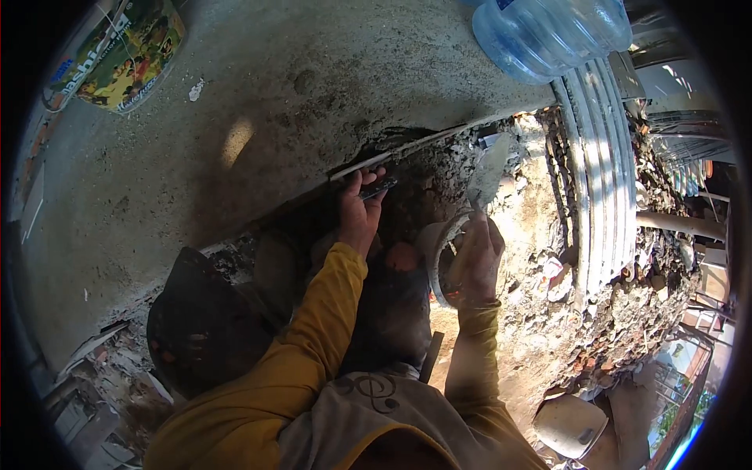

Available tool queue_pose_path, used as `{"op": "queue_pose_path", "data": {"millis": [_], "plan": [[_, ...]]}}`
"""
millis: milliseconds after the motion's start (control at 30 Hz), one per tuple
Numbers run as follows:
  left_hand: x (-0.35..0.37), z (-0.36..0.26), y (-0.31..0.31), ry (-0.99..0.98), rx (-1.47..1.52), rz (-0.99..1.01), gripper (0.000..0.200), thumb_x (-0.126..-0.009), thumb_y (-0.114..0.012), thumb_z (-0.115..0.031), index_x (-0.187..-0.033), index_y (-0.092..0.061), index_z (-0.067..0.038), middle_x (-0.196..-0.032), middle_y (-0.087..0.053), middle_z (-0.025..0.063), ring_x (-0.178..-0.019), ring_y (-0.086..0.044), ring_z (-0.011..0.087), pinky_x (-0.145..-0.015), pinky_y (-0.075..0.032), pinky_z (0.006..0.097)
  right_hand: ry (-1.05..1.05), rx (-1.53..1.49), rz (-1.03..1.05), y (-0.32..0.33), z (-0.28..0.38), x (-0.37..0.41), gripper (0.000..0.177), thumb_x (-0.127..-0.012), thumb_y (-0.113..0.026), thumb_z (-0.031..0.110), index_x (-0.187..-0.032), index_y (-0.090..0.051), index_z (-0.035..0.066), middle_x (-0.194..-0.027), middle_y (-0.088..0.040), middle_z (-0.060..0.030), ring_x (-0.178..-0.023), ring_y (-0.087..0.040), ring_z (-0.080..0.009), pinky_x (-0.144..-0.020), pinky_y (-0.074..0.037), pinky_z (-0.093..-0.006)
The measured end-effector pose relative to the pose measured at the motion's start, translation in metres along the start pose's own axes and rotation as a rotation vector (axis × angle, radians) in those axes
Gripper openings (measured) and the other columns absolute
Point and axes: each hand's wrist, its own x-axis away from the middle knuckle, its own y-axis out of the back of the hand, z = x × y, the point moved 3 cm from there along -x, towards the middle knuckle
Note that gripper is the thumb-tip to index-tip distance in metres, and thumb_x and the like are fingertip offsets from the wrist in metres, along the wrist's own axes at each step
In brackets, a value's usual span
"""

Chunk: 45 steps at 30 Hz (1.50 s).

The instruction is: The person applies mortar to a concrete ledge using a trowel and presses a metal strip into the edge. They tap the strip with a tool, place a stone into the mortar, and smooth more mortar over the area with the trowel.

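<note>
My left hand reaches to the edge of a concrete slab, fingers curled around a small dark object whose kind I cannot make out. Its fingertips are beside a long thin strip that runs along the slab's edge. My right hand is closed on a trowel, its grey, mortar-smeared blade pointing away from me. A round-rimmed container stands just left of that hand, which partly covers it. Deep shadow hides the ground below the slab's edge.
A printed bucket stands on the slab at upper left, a large clear blue water bottle at upper right. Corrugated sheeting lies right of rubble-strewn ground. A dark rounded object is left of my arm.
</note>
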Motion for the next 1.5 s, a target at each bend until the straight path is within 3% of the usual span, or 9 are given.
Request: {"op": "queue_pose_path", "data": {"millis": [167, 300, 400, 533, 700, 867, 1333, 1400, 1500], "plan": [[-0.001, 0.000, 0.002, -0.006, -0.007, 0.064, 0.021, -0.101, -0.058, -0.020, -0.088, -0.063, -0.003, -0.101, -0.063, 0.0065, -0.110, -0.064, 0.0311, -0.100, -0.051, 0.0523, -0.370, -0.514, 0.100, -0.031, -0.052, -0.029, 0.033, -0.105, -0.042, 0.040, -0.100, -0.055, 0.010, -0.074, -0.052, -0.0003, -0.058, -0.049, -0.0136, -0.054, -0.042, -0.0239], [0.002, -0.001, 0.002, 0.018, 0.003, 0.063, 0.019, -0.101, -0.058, -0.019, -0.090, -0.062, -0.004, -0.102, -0.063, 0.0060, -0.112, -0.063, 0.0298, -0.099, -0.051, 0.0504, -0.440, -0.878, 0.140, -0.062, -0.072, -0.043, 0.034, -0.105, -0.041, 0.044, -0.098, -0.050, 0.013, -0.075, -0.051, -0.0022, -0.057, -0.048, -0.0144, -0.054, -0.044, -0.0303], [0.002, -0.001, 0.001, 0.026, -0.025, 0.076, 0.017, -0.101, -0.058, -0.019, -0.092, -0.062, -0.005, -0.102, -0.063, 0.0048, -0.113, -0.063, 0.0293, -0.099, -0.051, 0.0489, -0.442, -0.702, 0.272, -0.088, -0.070, -0.048, 0.033, -0.106, -0.035, 0.045, -0.099, -0.049, 0.015, -0.075, -0.048, 0.0004, -0.056, -0.045, -0.0135, -0.058, -0.043, -0.0334], [0.003, -0.002, -0.001, 0.030, -0.020, 0.039, 0.017, -0.101, -0.057, -0.022, -0.096, -0.061, -0.005, -0.103, -0.063, 0.0055, -0.113, -0.062, 0.0298, -0.102, -0.048, 0.0490, -0.392, -0.738, 0.107, -0.102, -0.070, -0.049, 0.034, -0.105, -0.036, 0.047, -0.099, -0.047, 0.015, -0.075, -0.047, -0.0004, -0.055, -0.043, -0.0142, -0.057, -0.043, -0.0328], [-0.005, 0.001, 0.004, 0.046, -0.021, -0.012, 0.021, -0.101, -0.057, -0.025, -0.101, -0.057, -0.005, -0.107, -0.063, 0.0107, -0.112, -0.061, 0.0304, -0.102, -0.047, 0.0497, -0.389, -0.745, 0.180, -0.114, -0.065, -0.044, 0.036, -0.105, -0.037, 0.048, -0.095, -0.047, 0.014, -0.072, -0.047, -0.0015, -0.055, -0.045, -0.0160, -0.056, -0.043, -0.0333], [0.001, 0.001, 0.001, 0.253, -0.044, -0.066, 0.025, -0.101, -0.056, -0.030, -0.101, -0.052, -0.005, -0.115, -0.062, 0.0151, -0.110, -0.061, 0.0308, -0.100, -0.050, 0.0470, -0.499, -0.797, 0.246, -0.127, -0.064, -0.037, 0.038, -0.105, -0.037, 0.048, -0.093, -0.046, 0.013, -0.071, -0.048, -0.0023, -0.055, -0.046, -0.0176, -0.056, -0.045, -0.0355], [0.003, 0.000, 0.004, 0.236, -0.117, -0.061, 0.033, -0.095, -0.066, -0.036, -0.106, -0.051, -0.010, -0.120, -0.062, 0.0123, -0.107, -0.061, 0.0287, -0.095, -0.052, 0.0427, -0.524, -0.701, 0.243, -0.123, -0.067, -0.040, 0.033, -0.105, -0.033, 0.044, -0.093, -0.047, 0.017, -0.071, -0.045, 0.0008, -0.053, -0.043, -0.0142, -0.056, -0.041, -0.0329], [0.004, 0.000, 0.002, 0.236, -0.125, -0.048, 0.033, -0.094, -0.067, -0.036, -0.106, -0.050, -0.010, -0.120, -0.062, 0.0121, -0.107, -0.061, 0.0291, -0.095, -0.052, 0.0432, -0.504, -0.758, 0.275, -0.121, -0.070, -0.042, 0.036, -0.105, -0.036, 0.046, -0.093, -0.046, 0.013, -0.072, -0.048, -0.0033, -0.054, -0.047, -0.0182, -0.056, -0.047, -0.0381], [0.005, 0.001, 0.002, 0.225, -0.068, -0.099, 0.029, -0.094, -0.068, -0.030, -0.106, -0.059, -0.005, -0.104, -0.059, 0.0063, -0.097, -0.062, 0.0221, -0.081, -0.054, 0.0361, -0.520, -0.773, 0.293, -0.119, -0.072, -0.044, 0.036, -0.105, -0.036, 0.045, -0.093, -0.045, 0.013, -0.072, -0.048, -0.0037, -0.054, -0.047, -0.0184, -0.056, -0.047, -0.0377]]}}
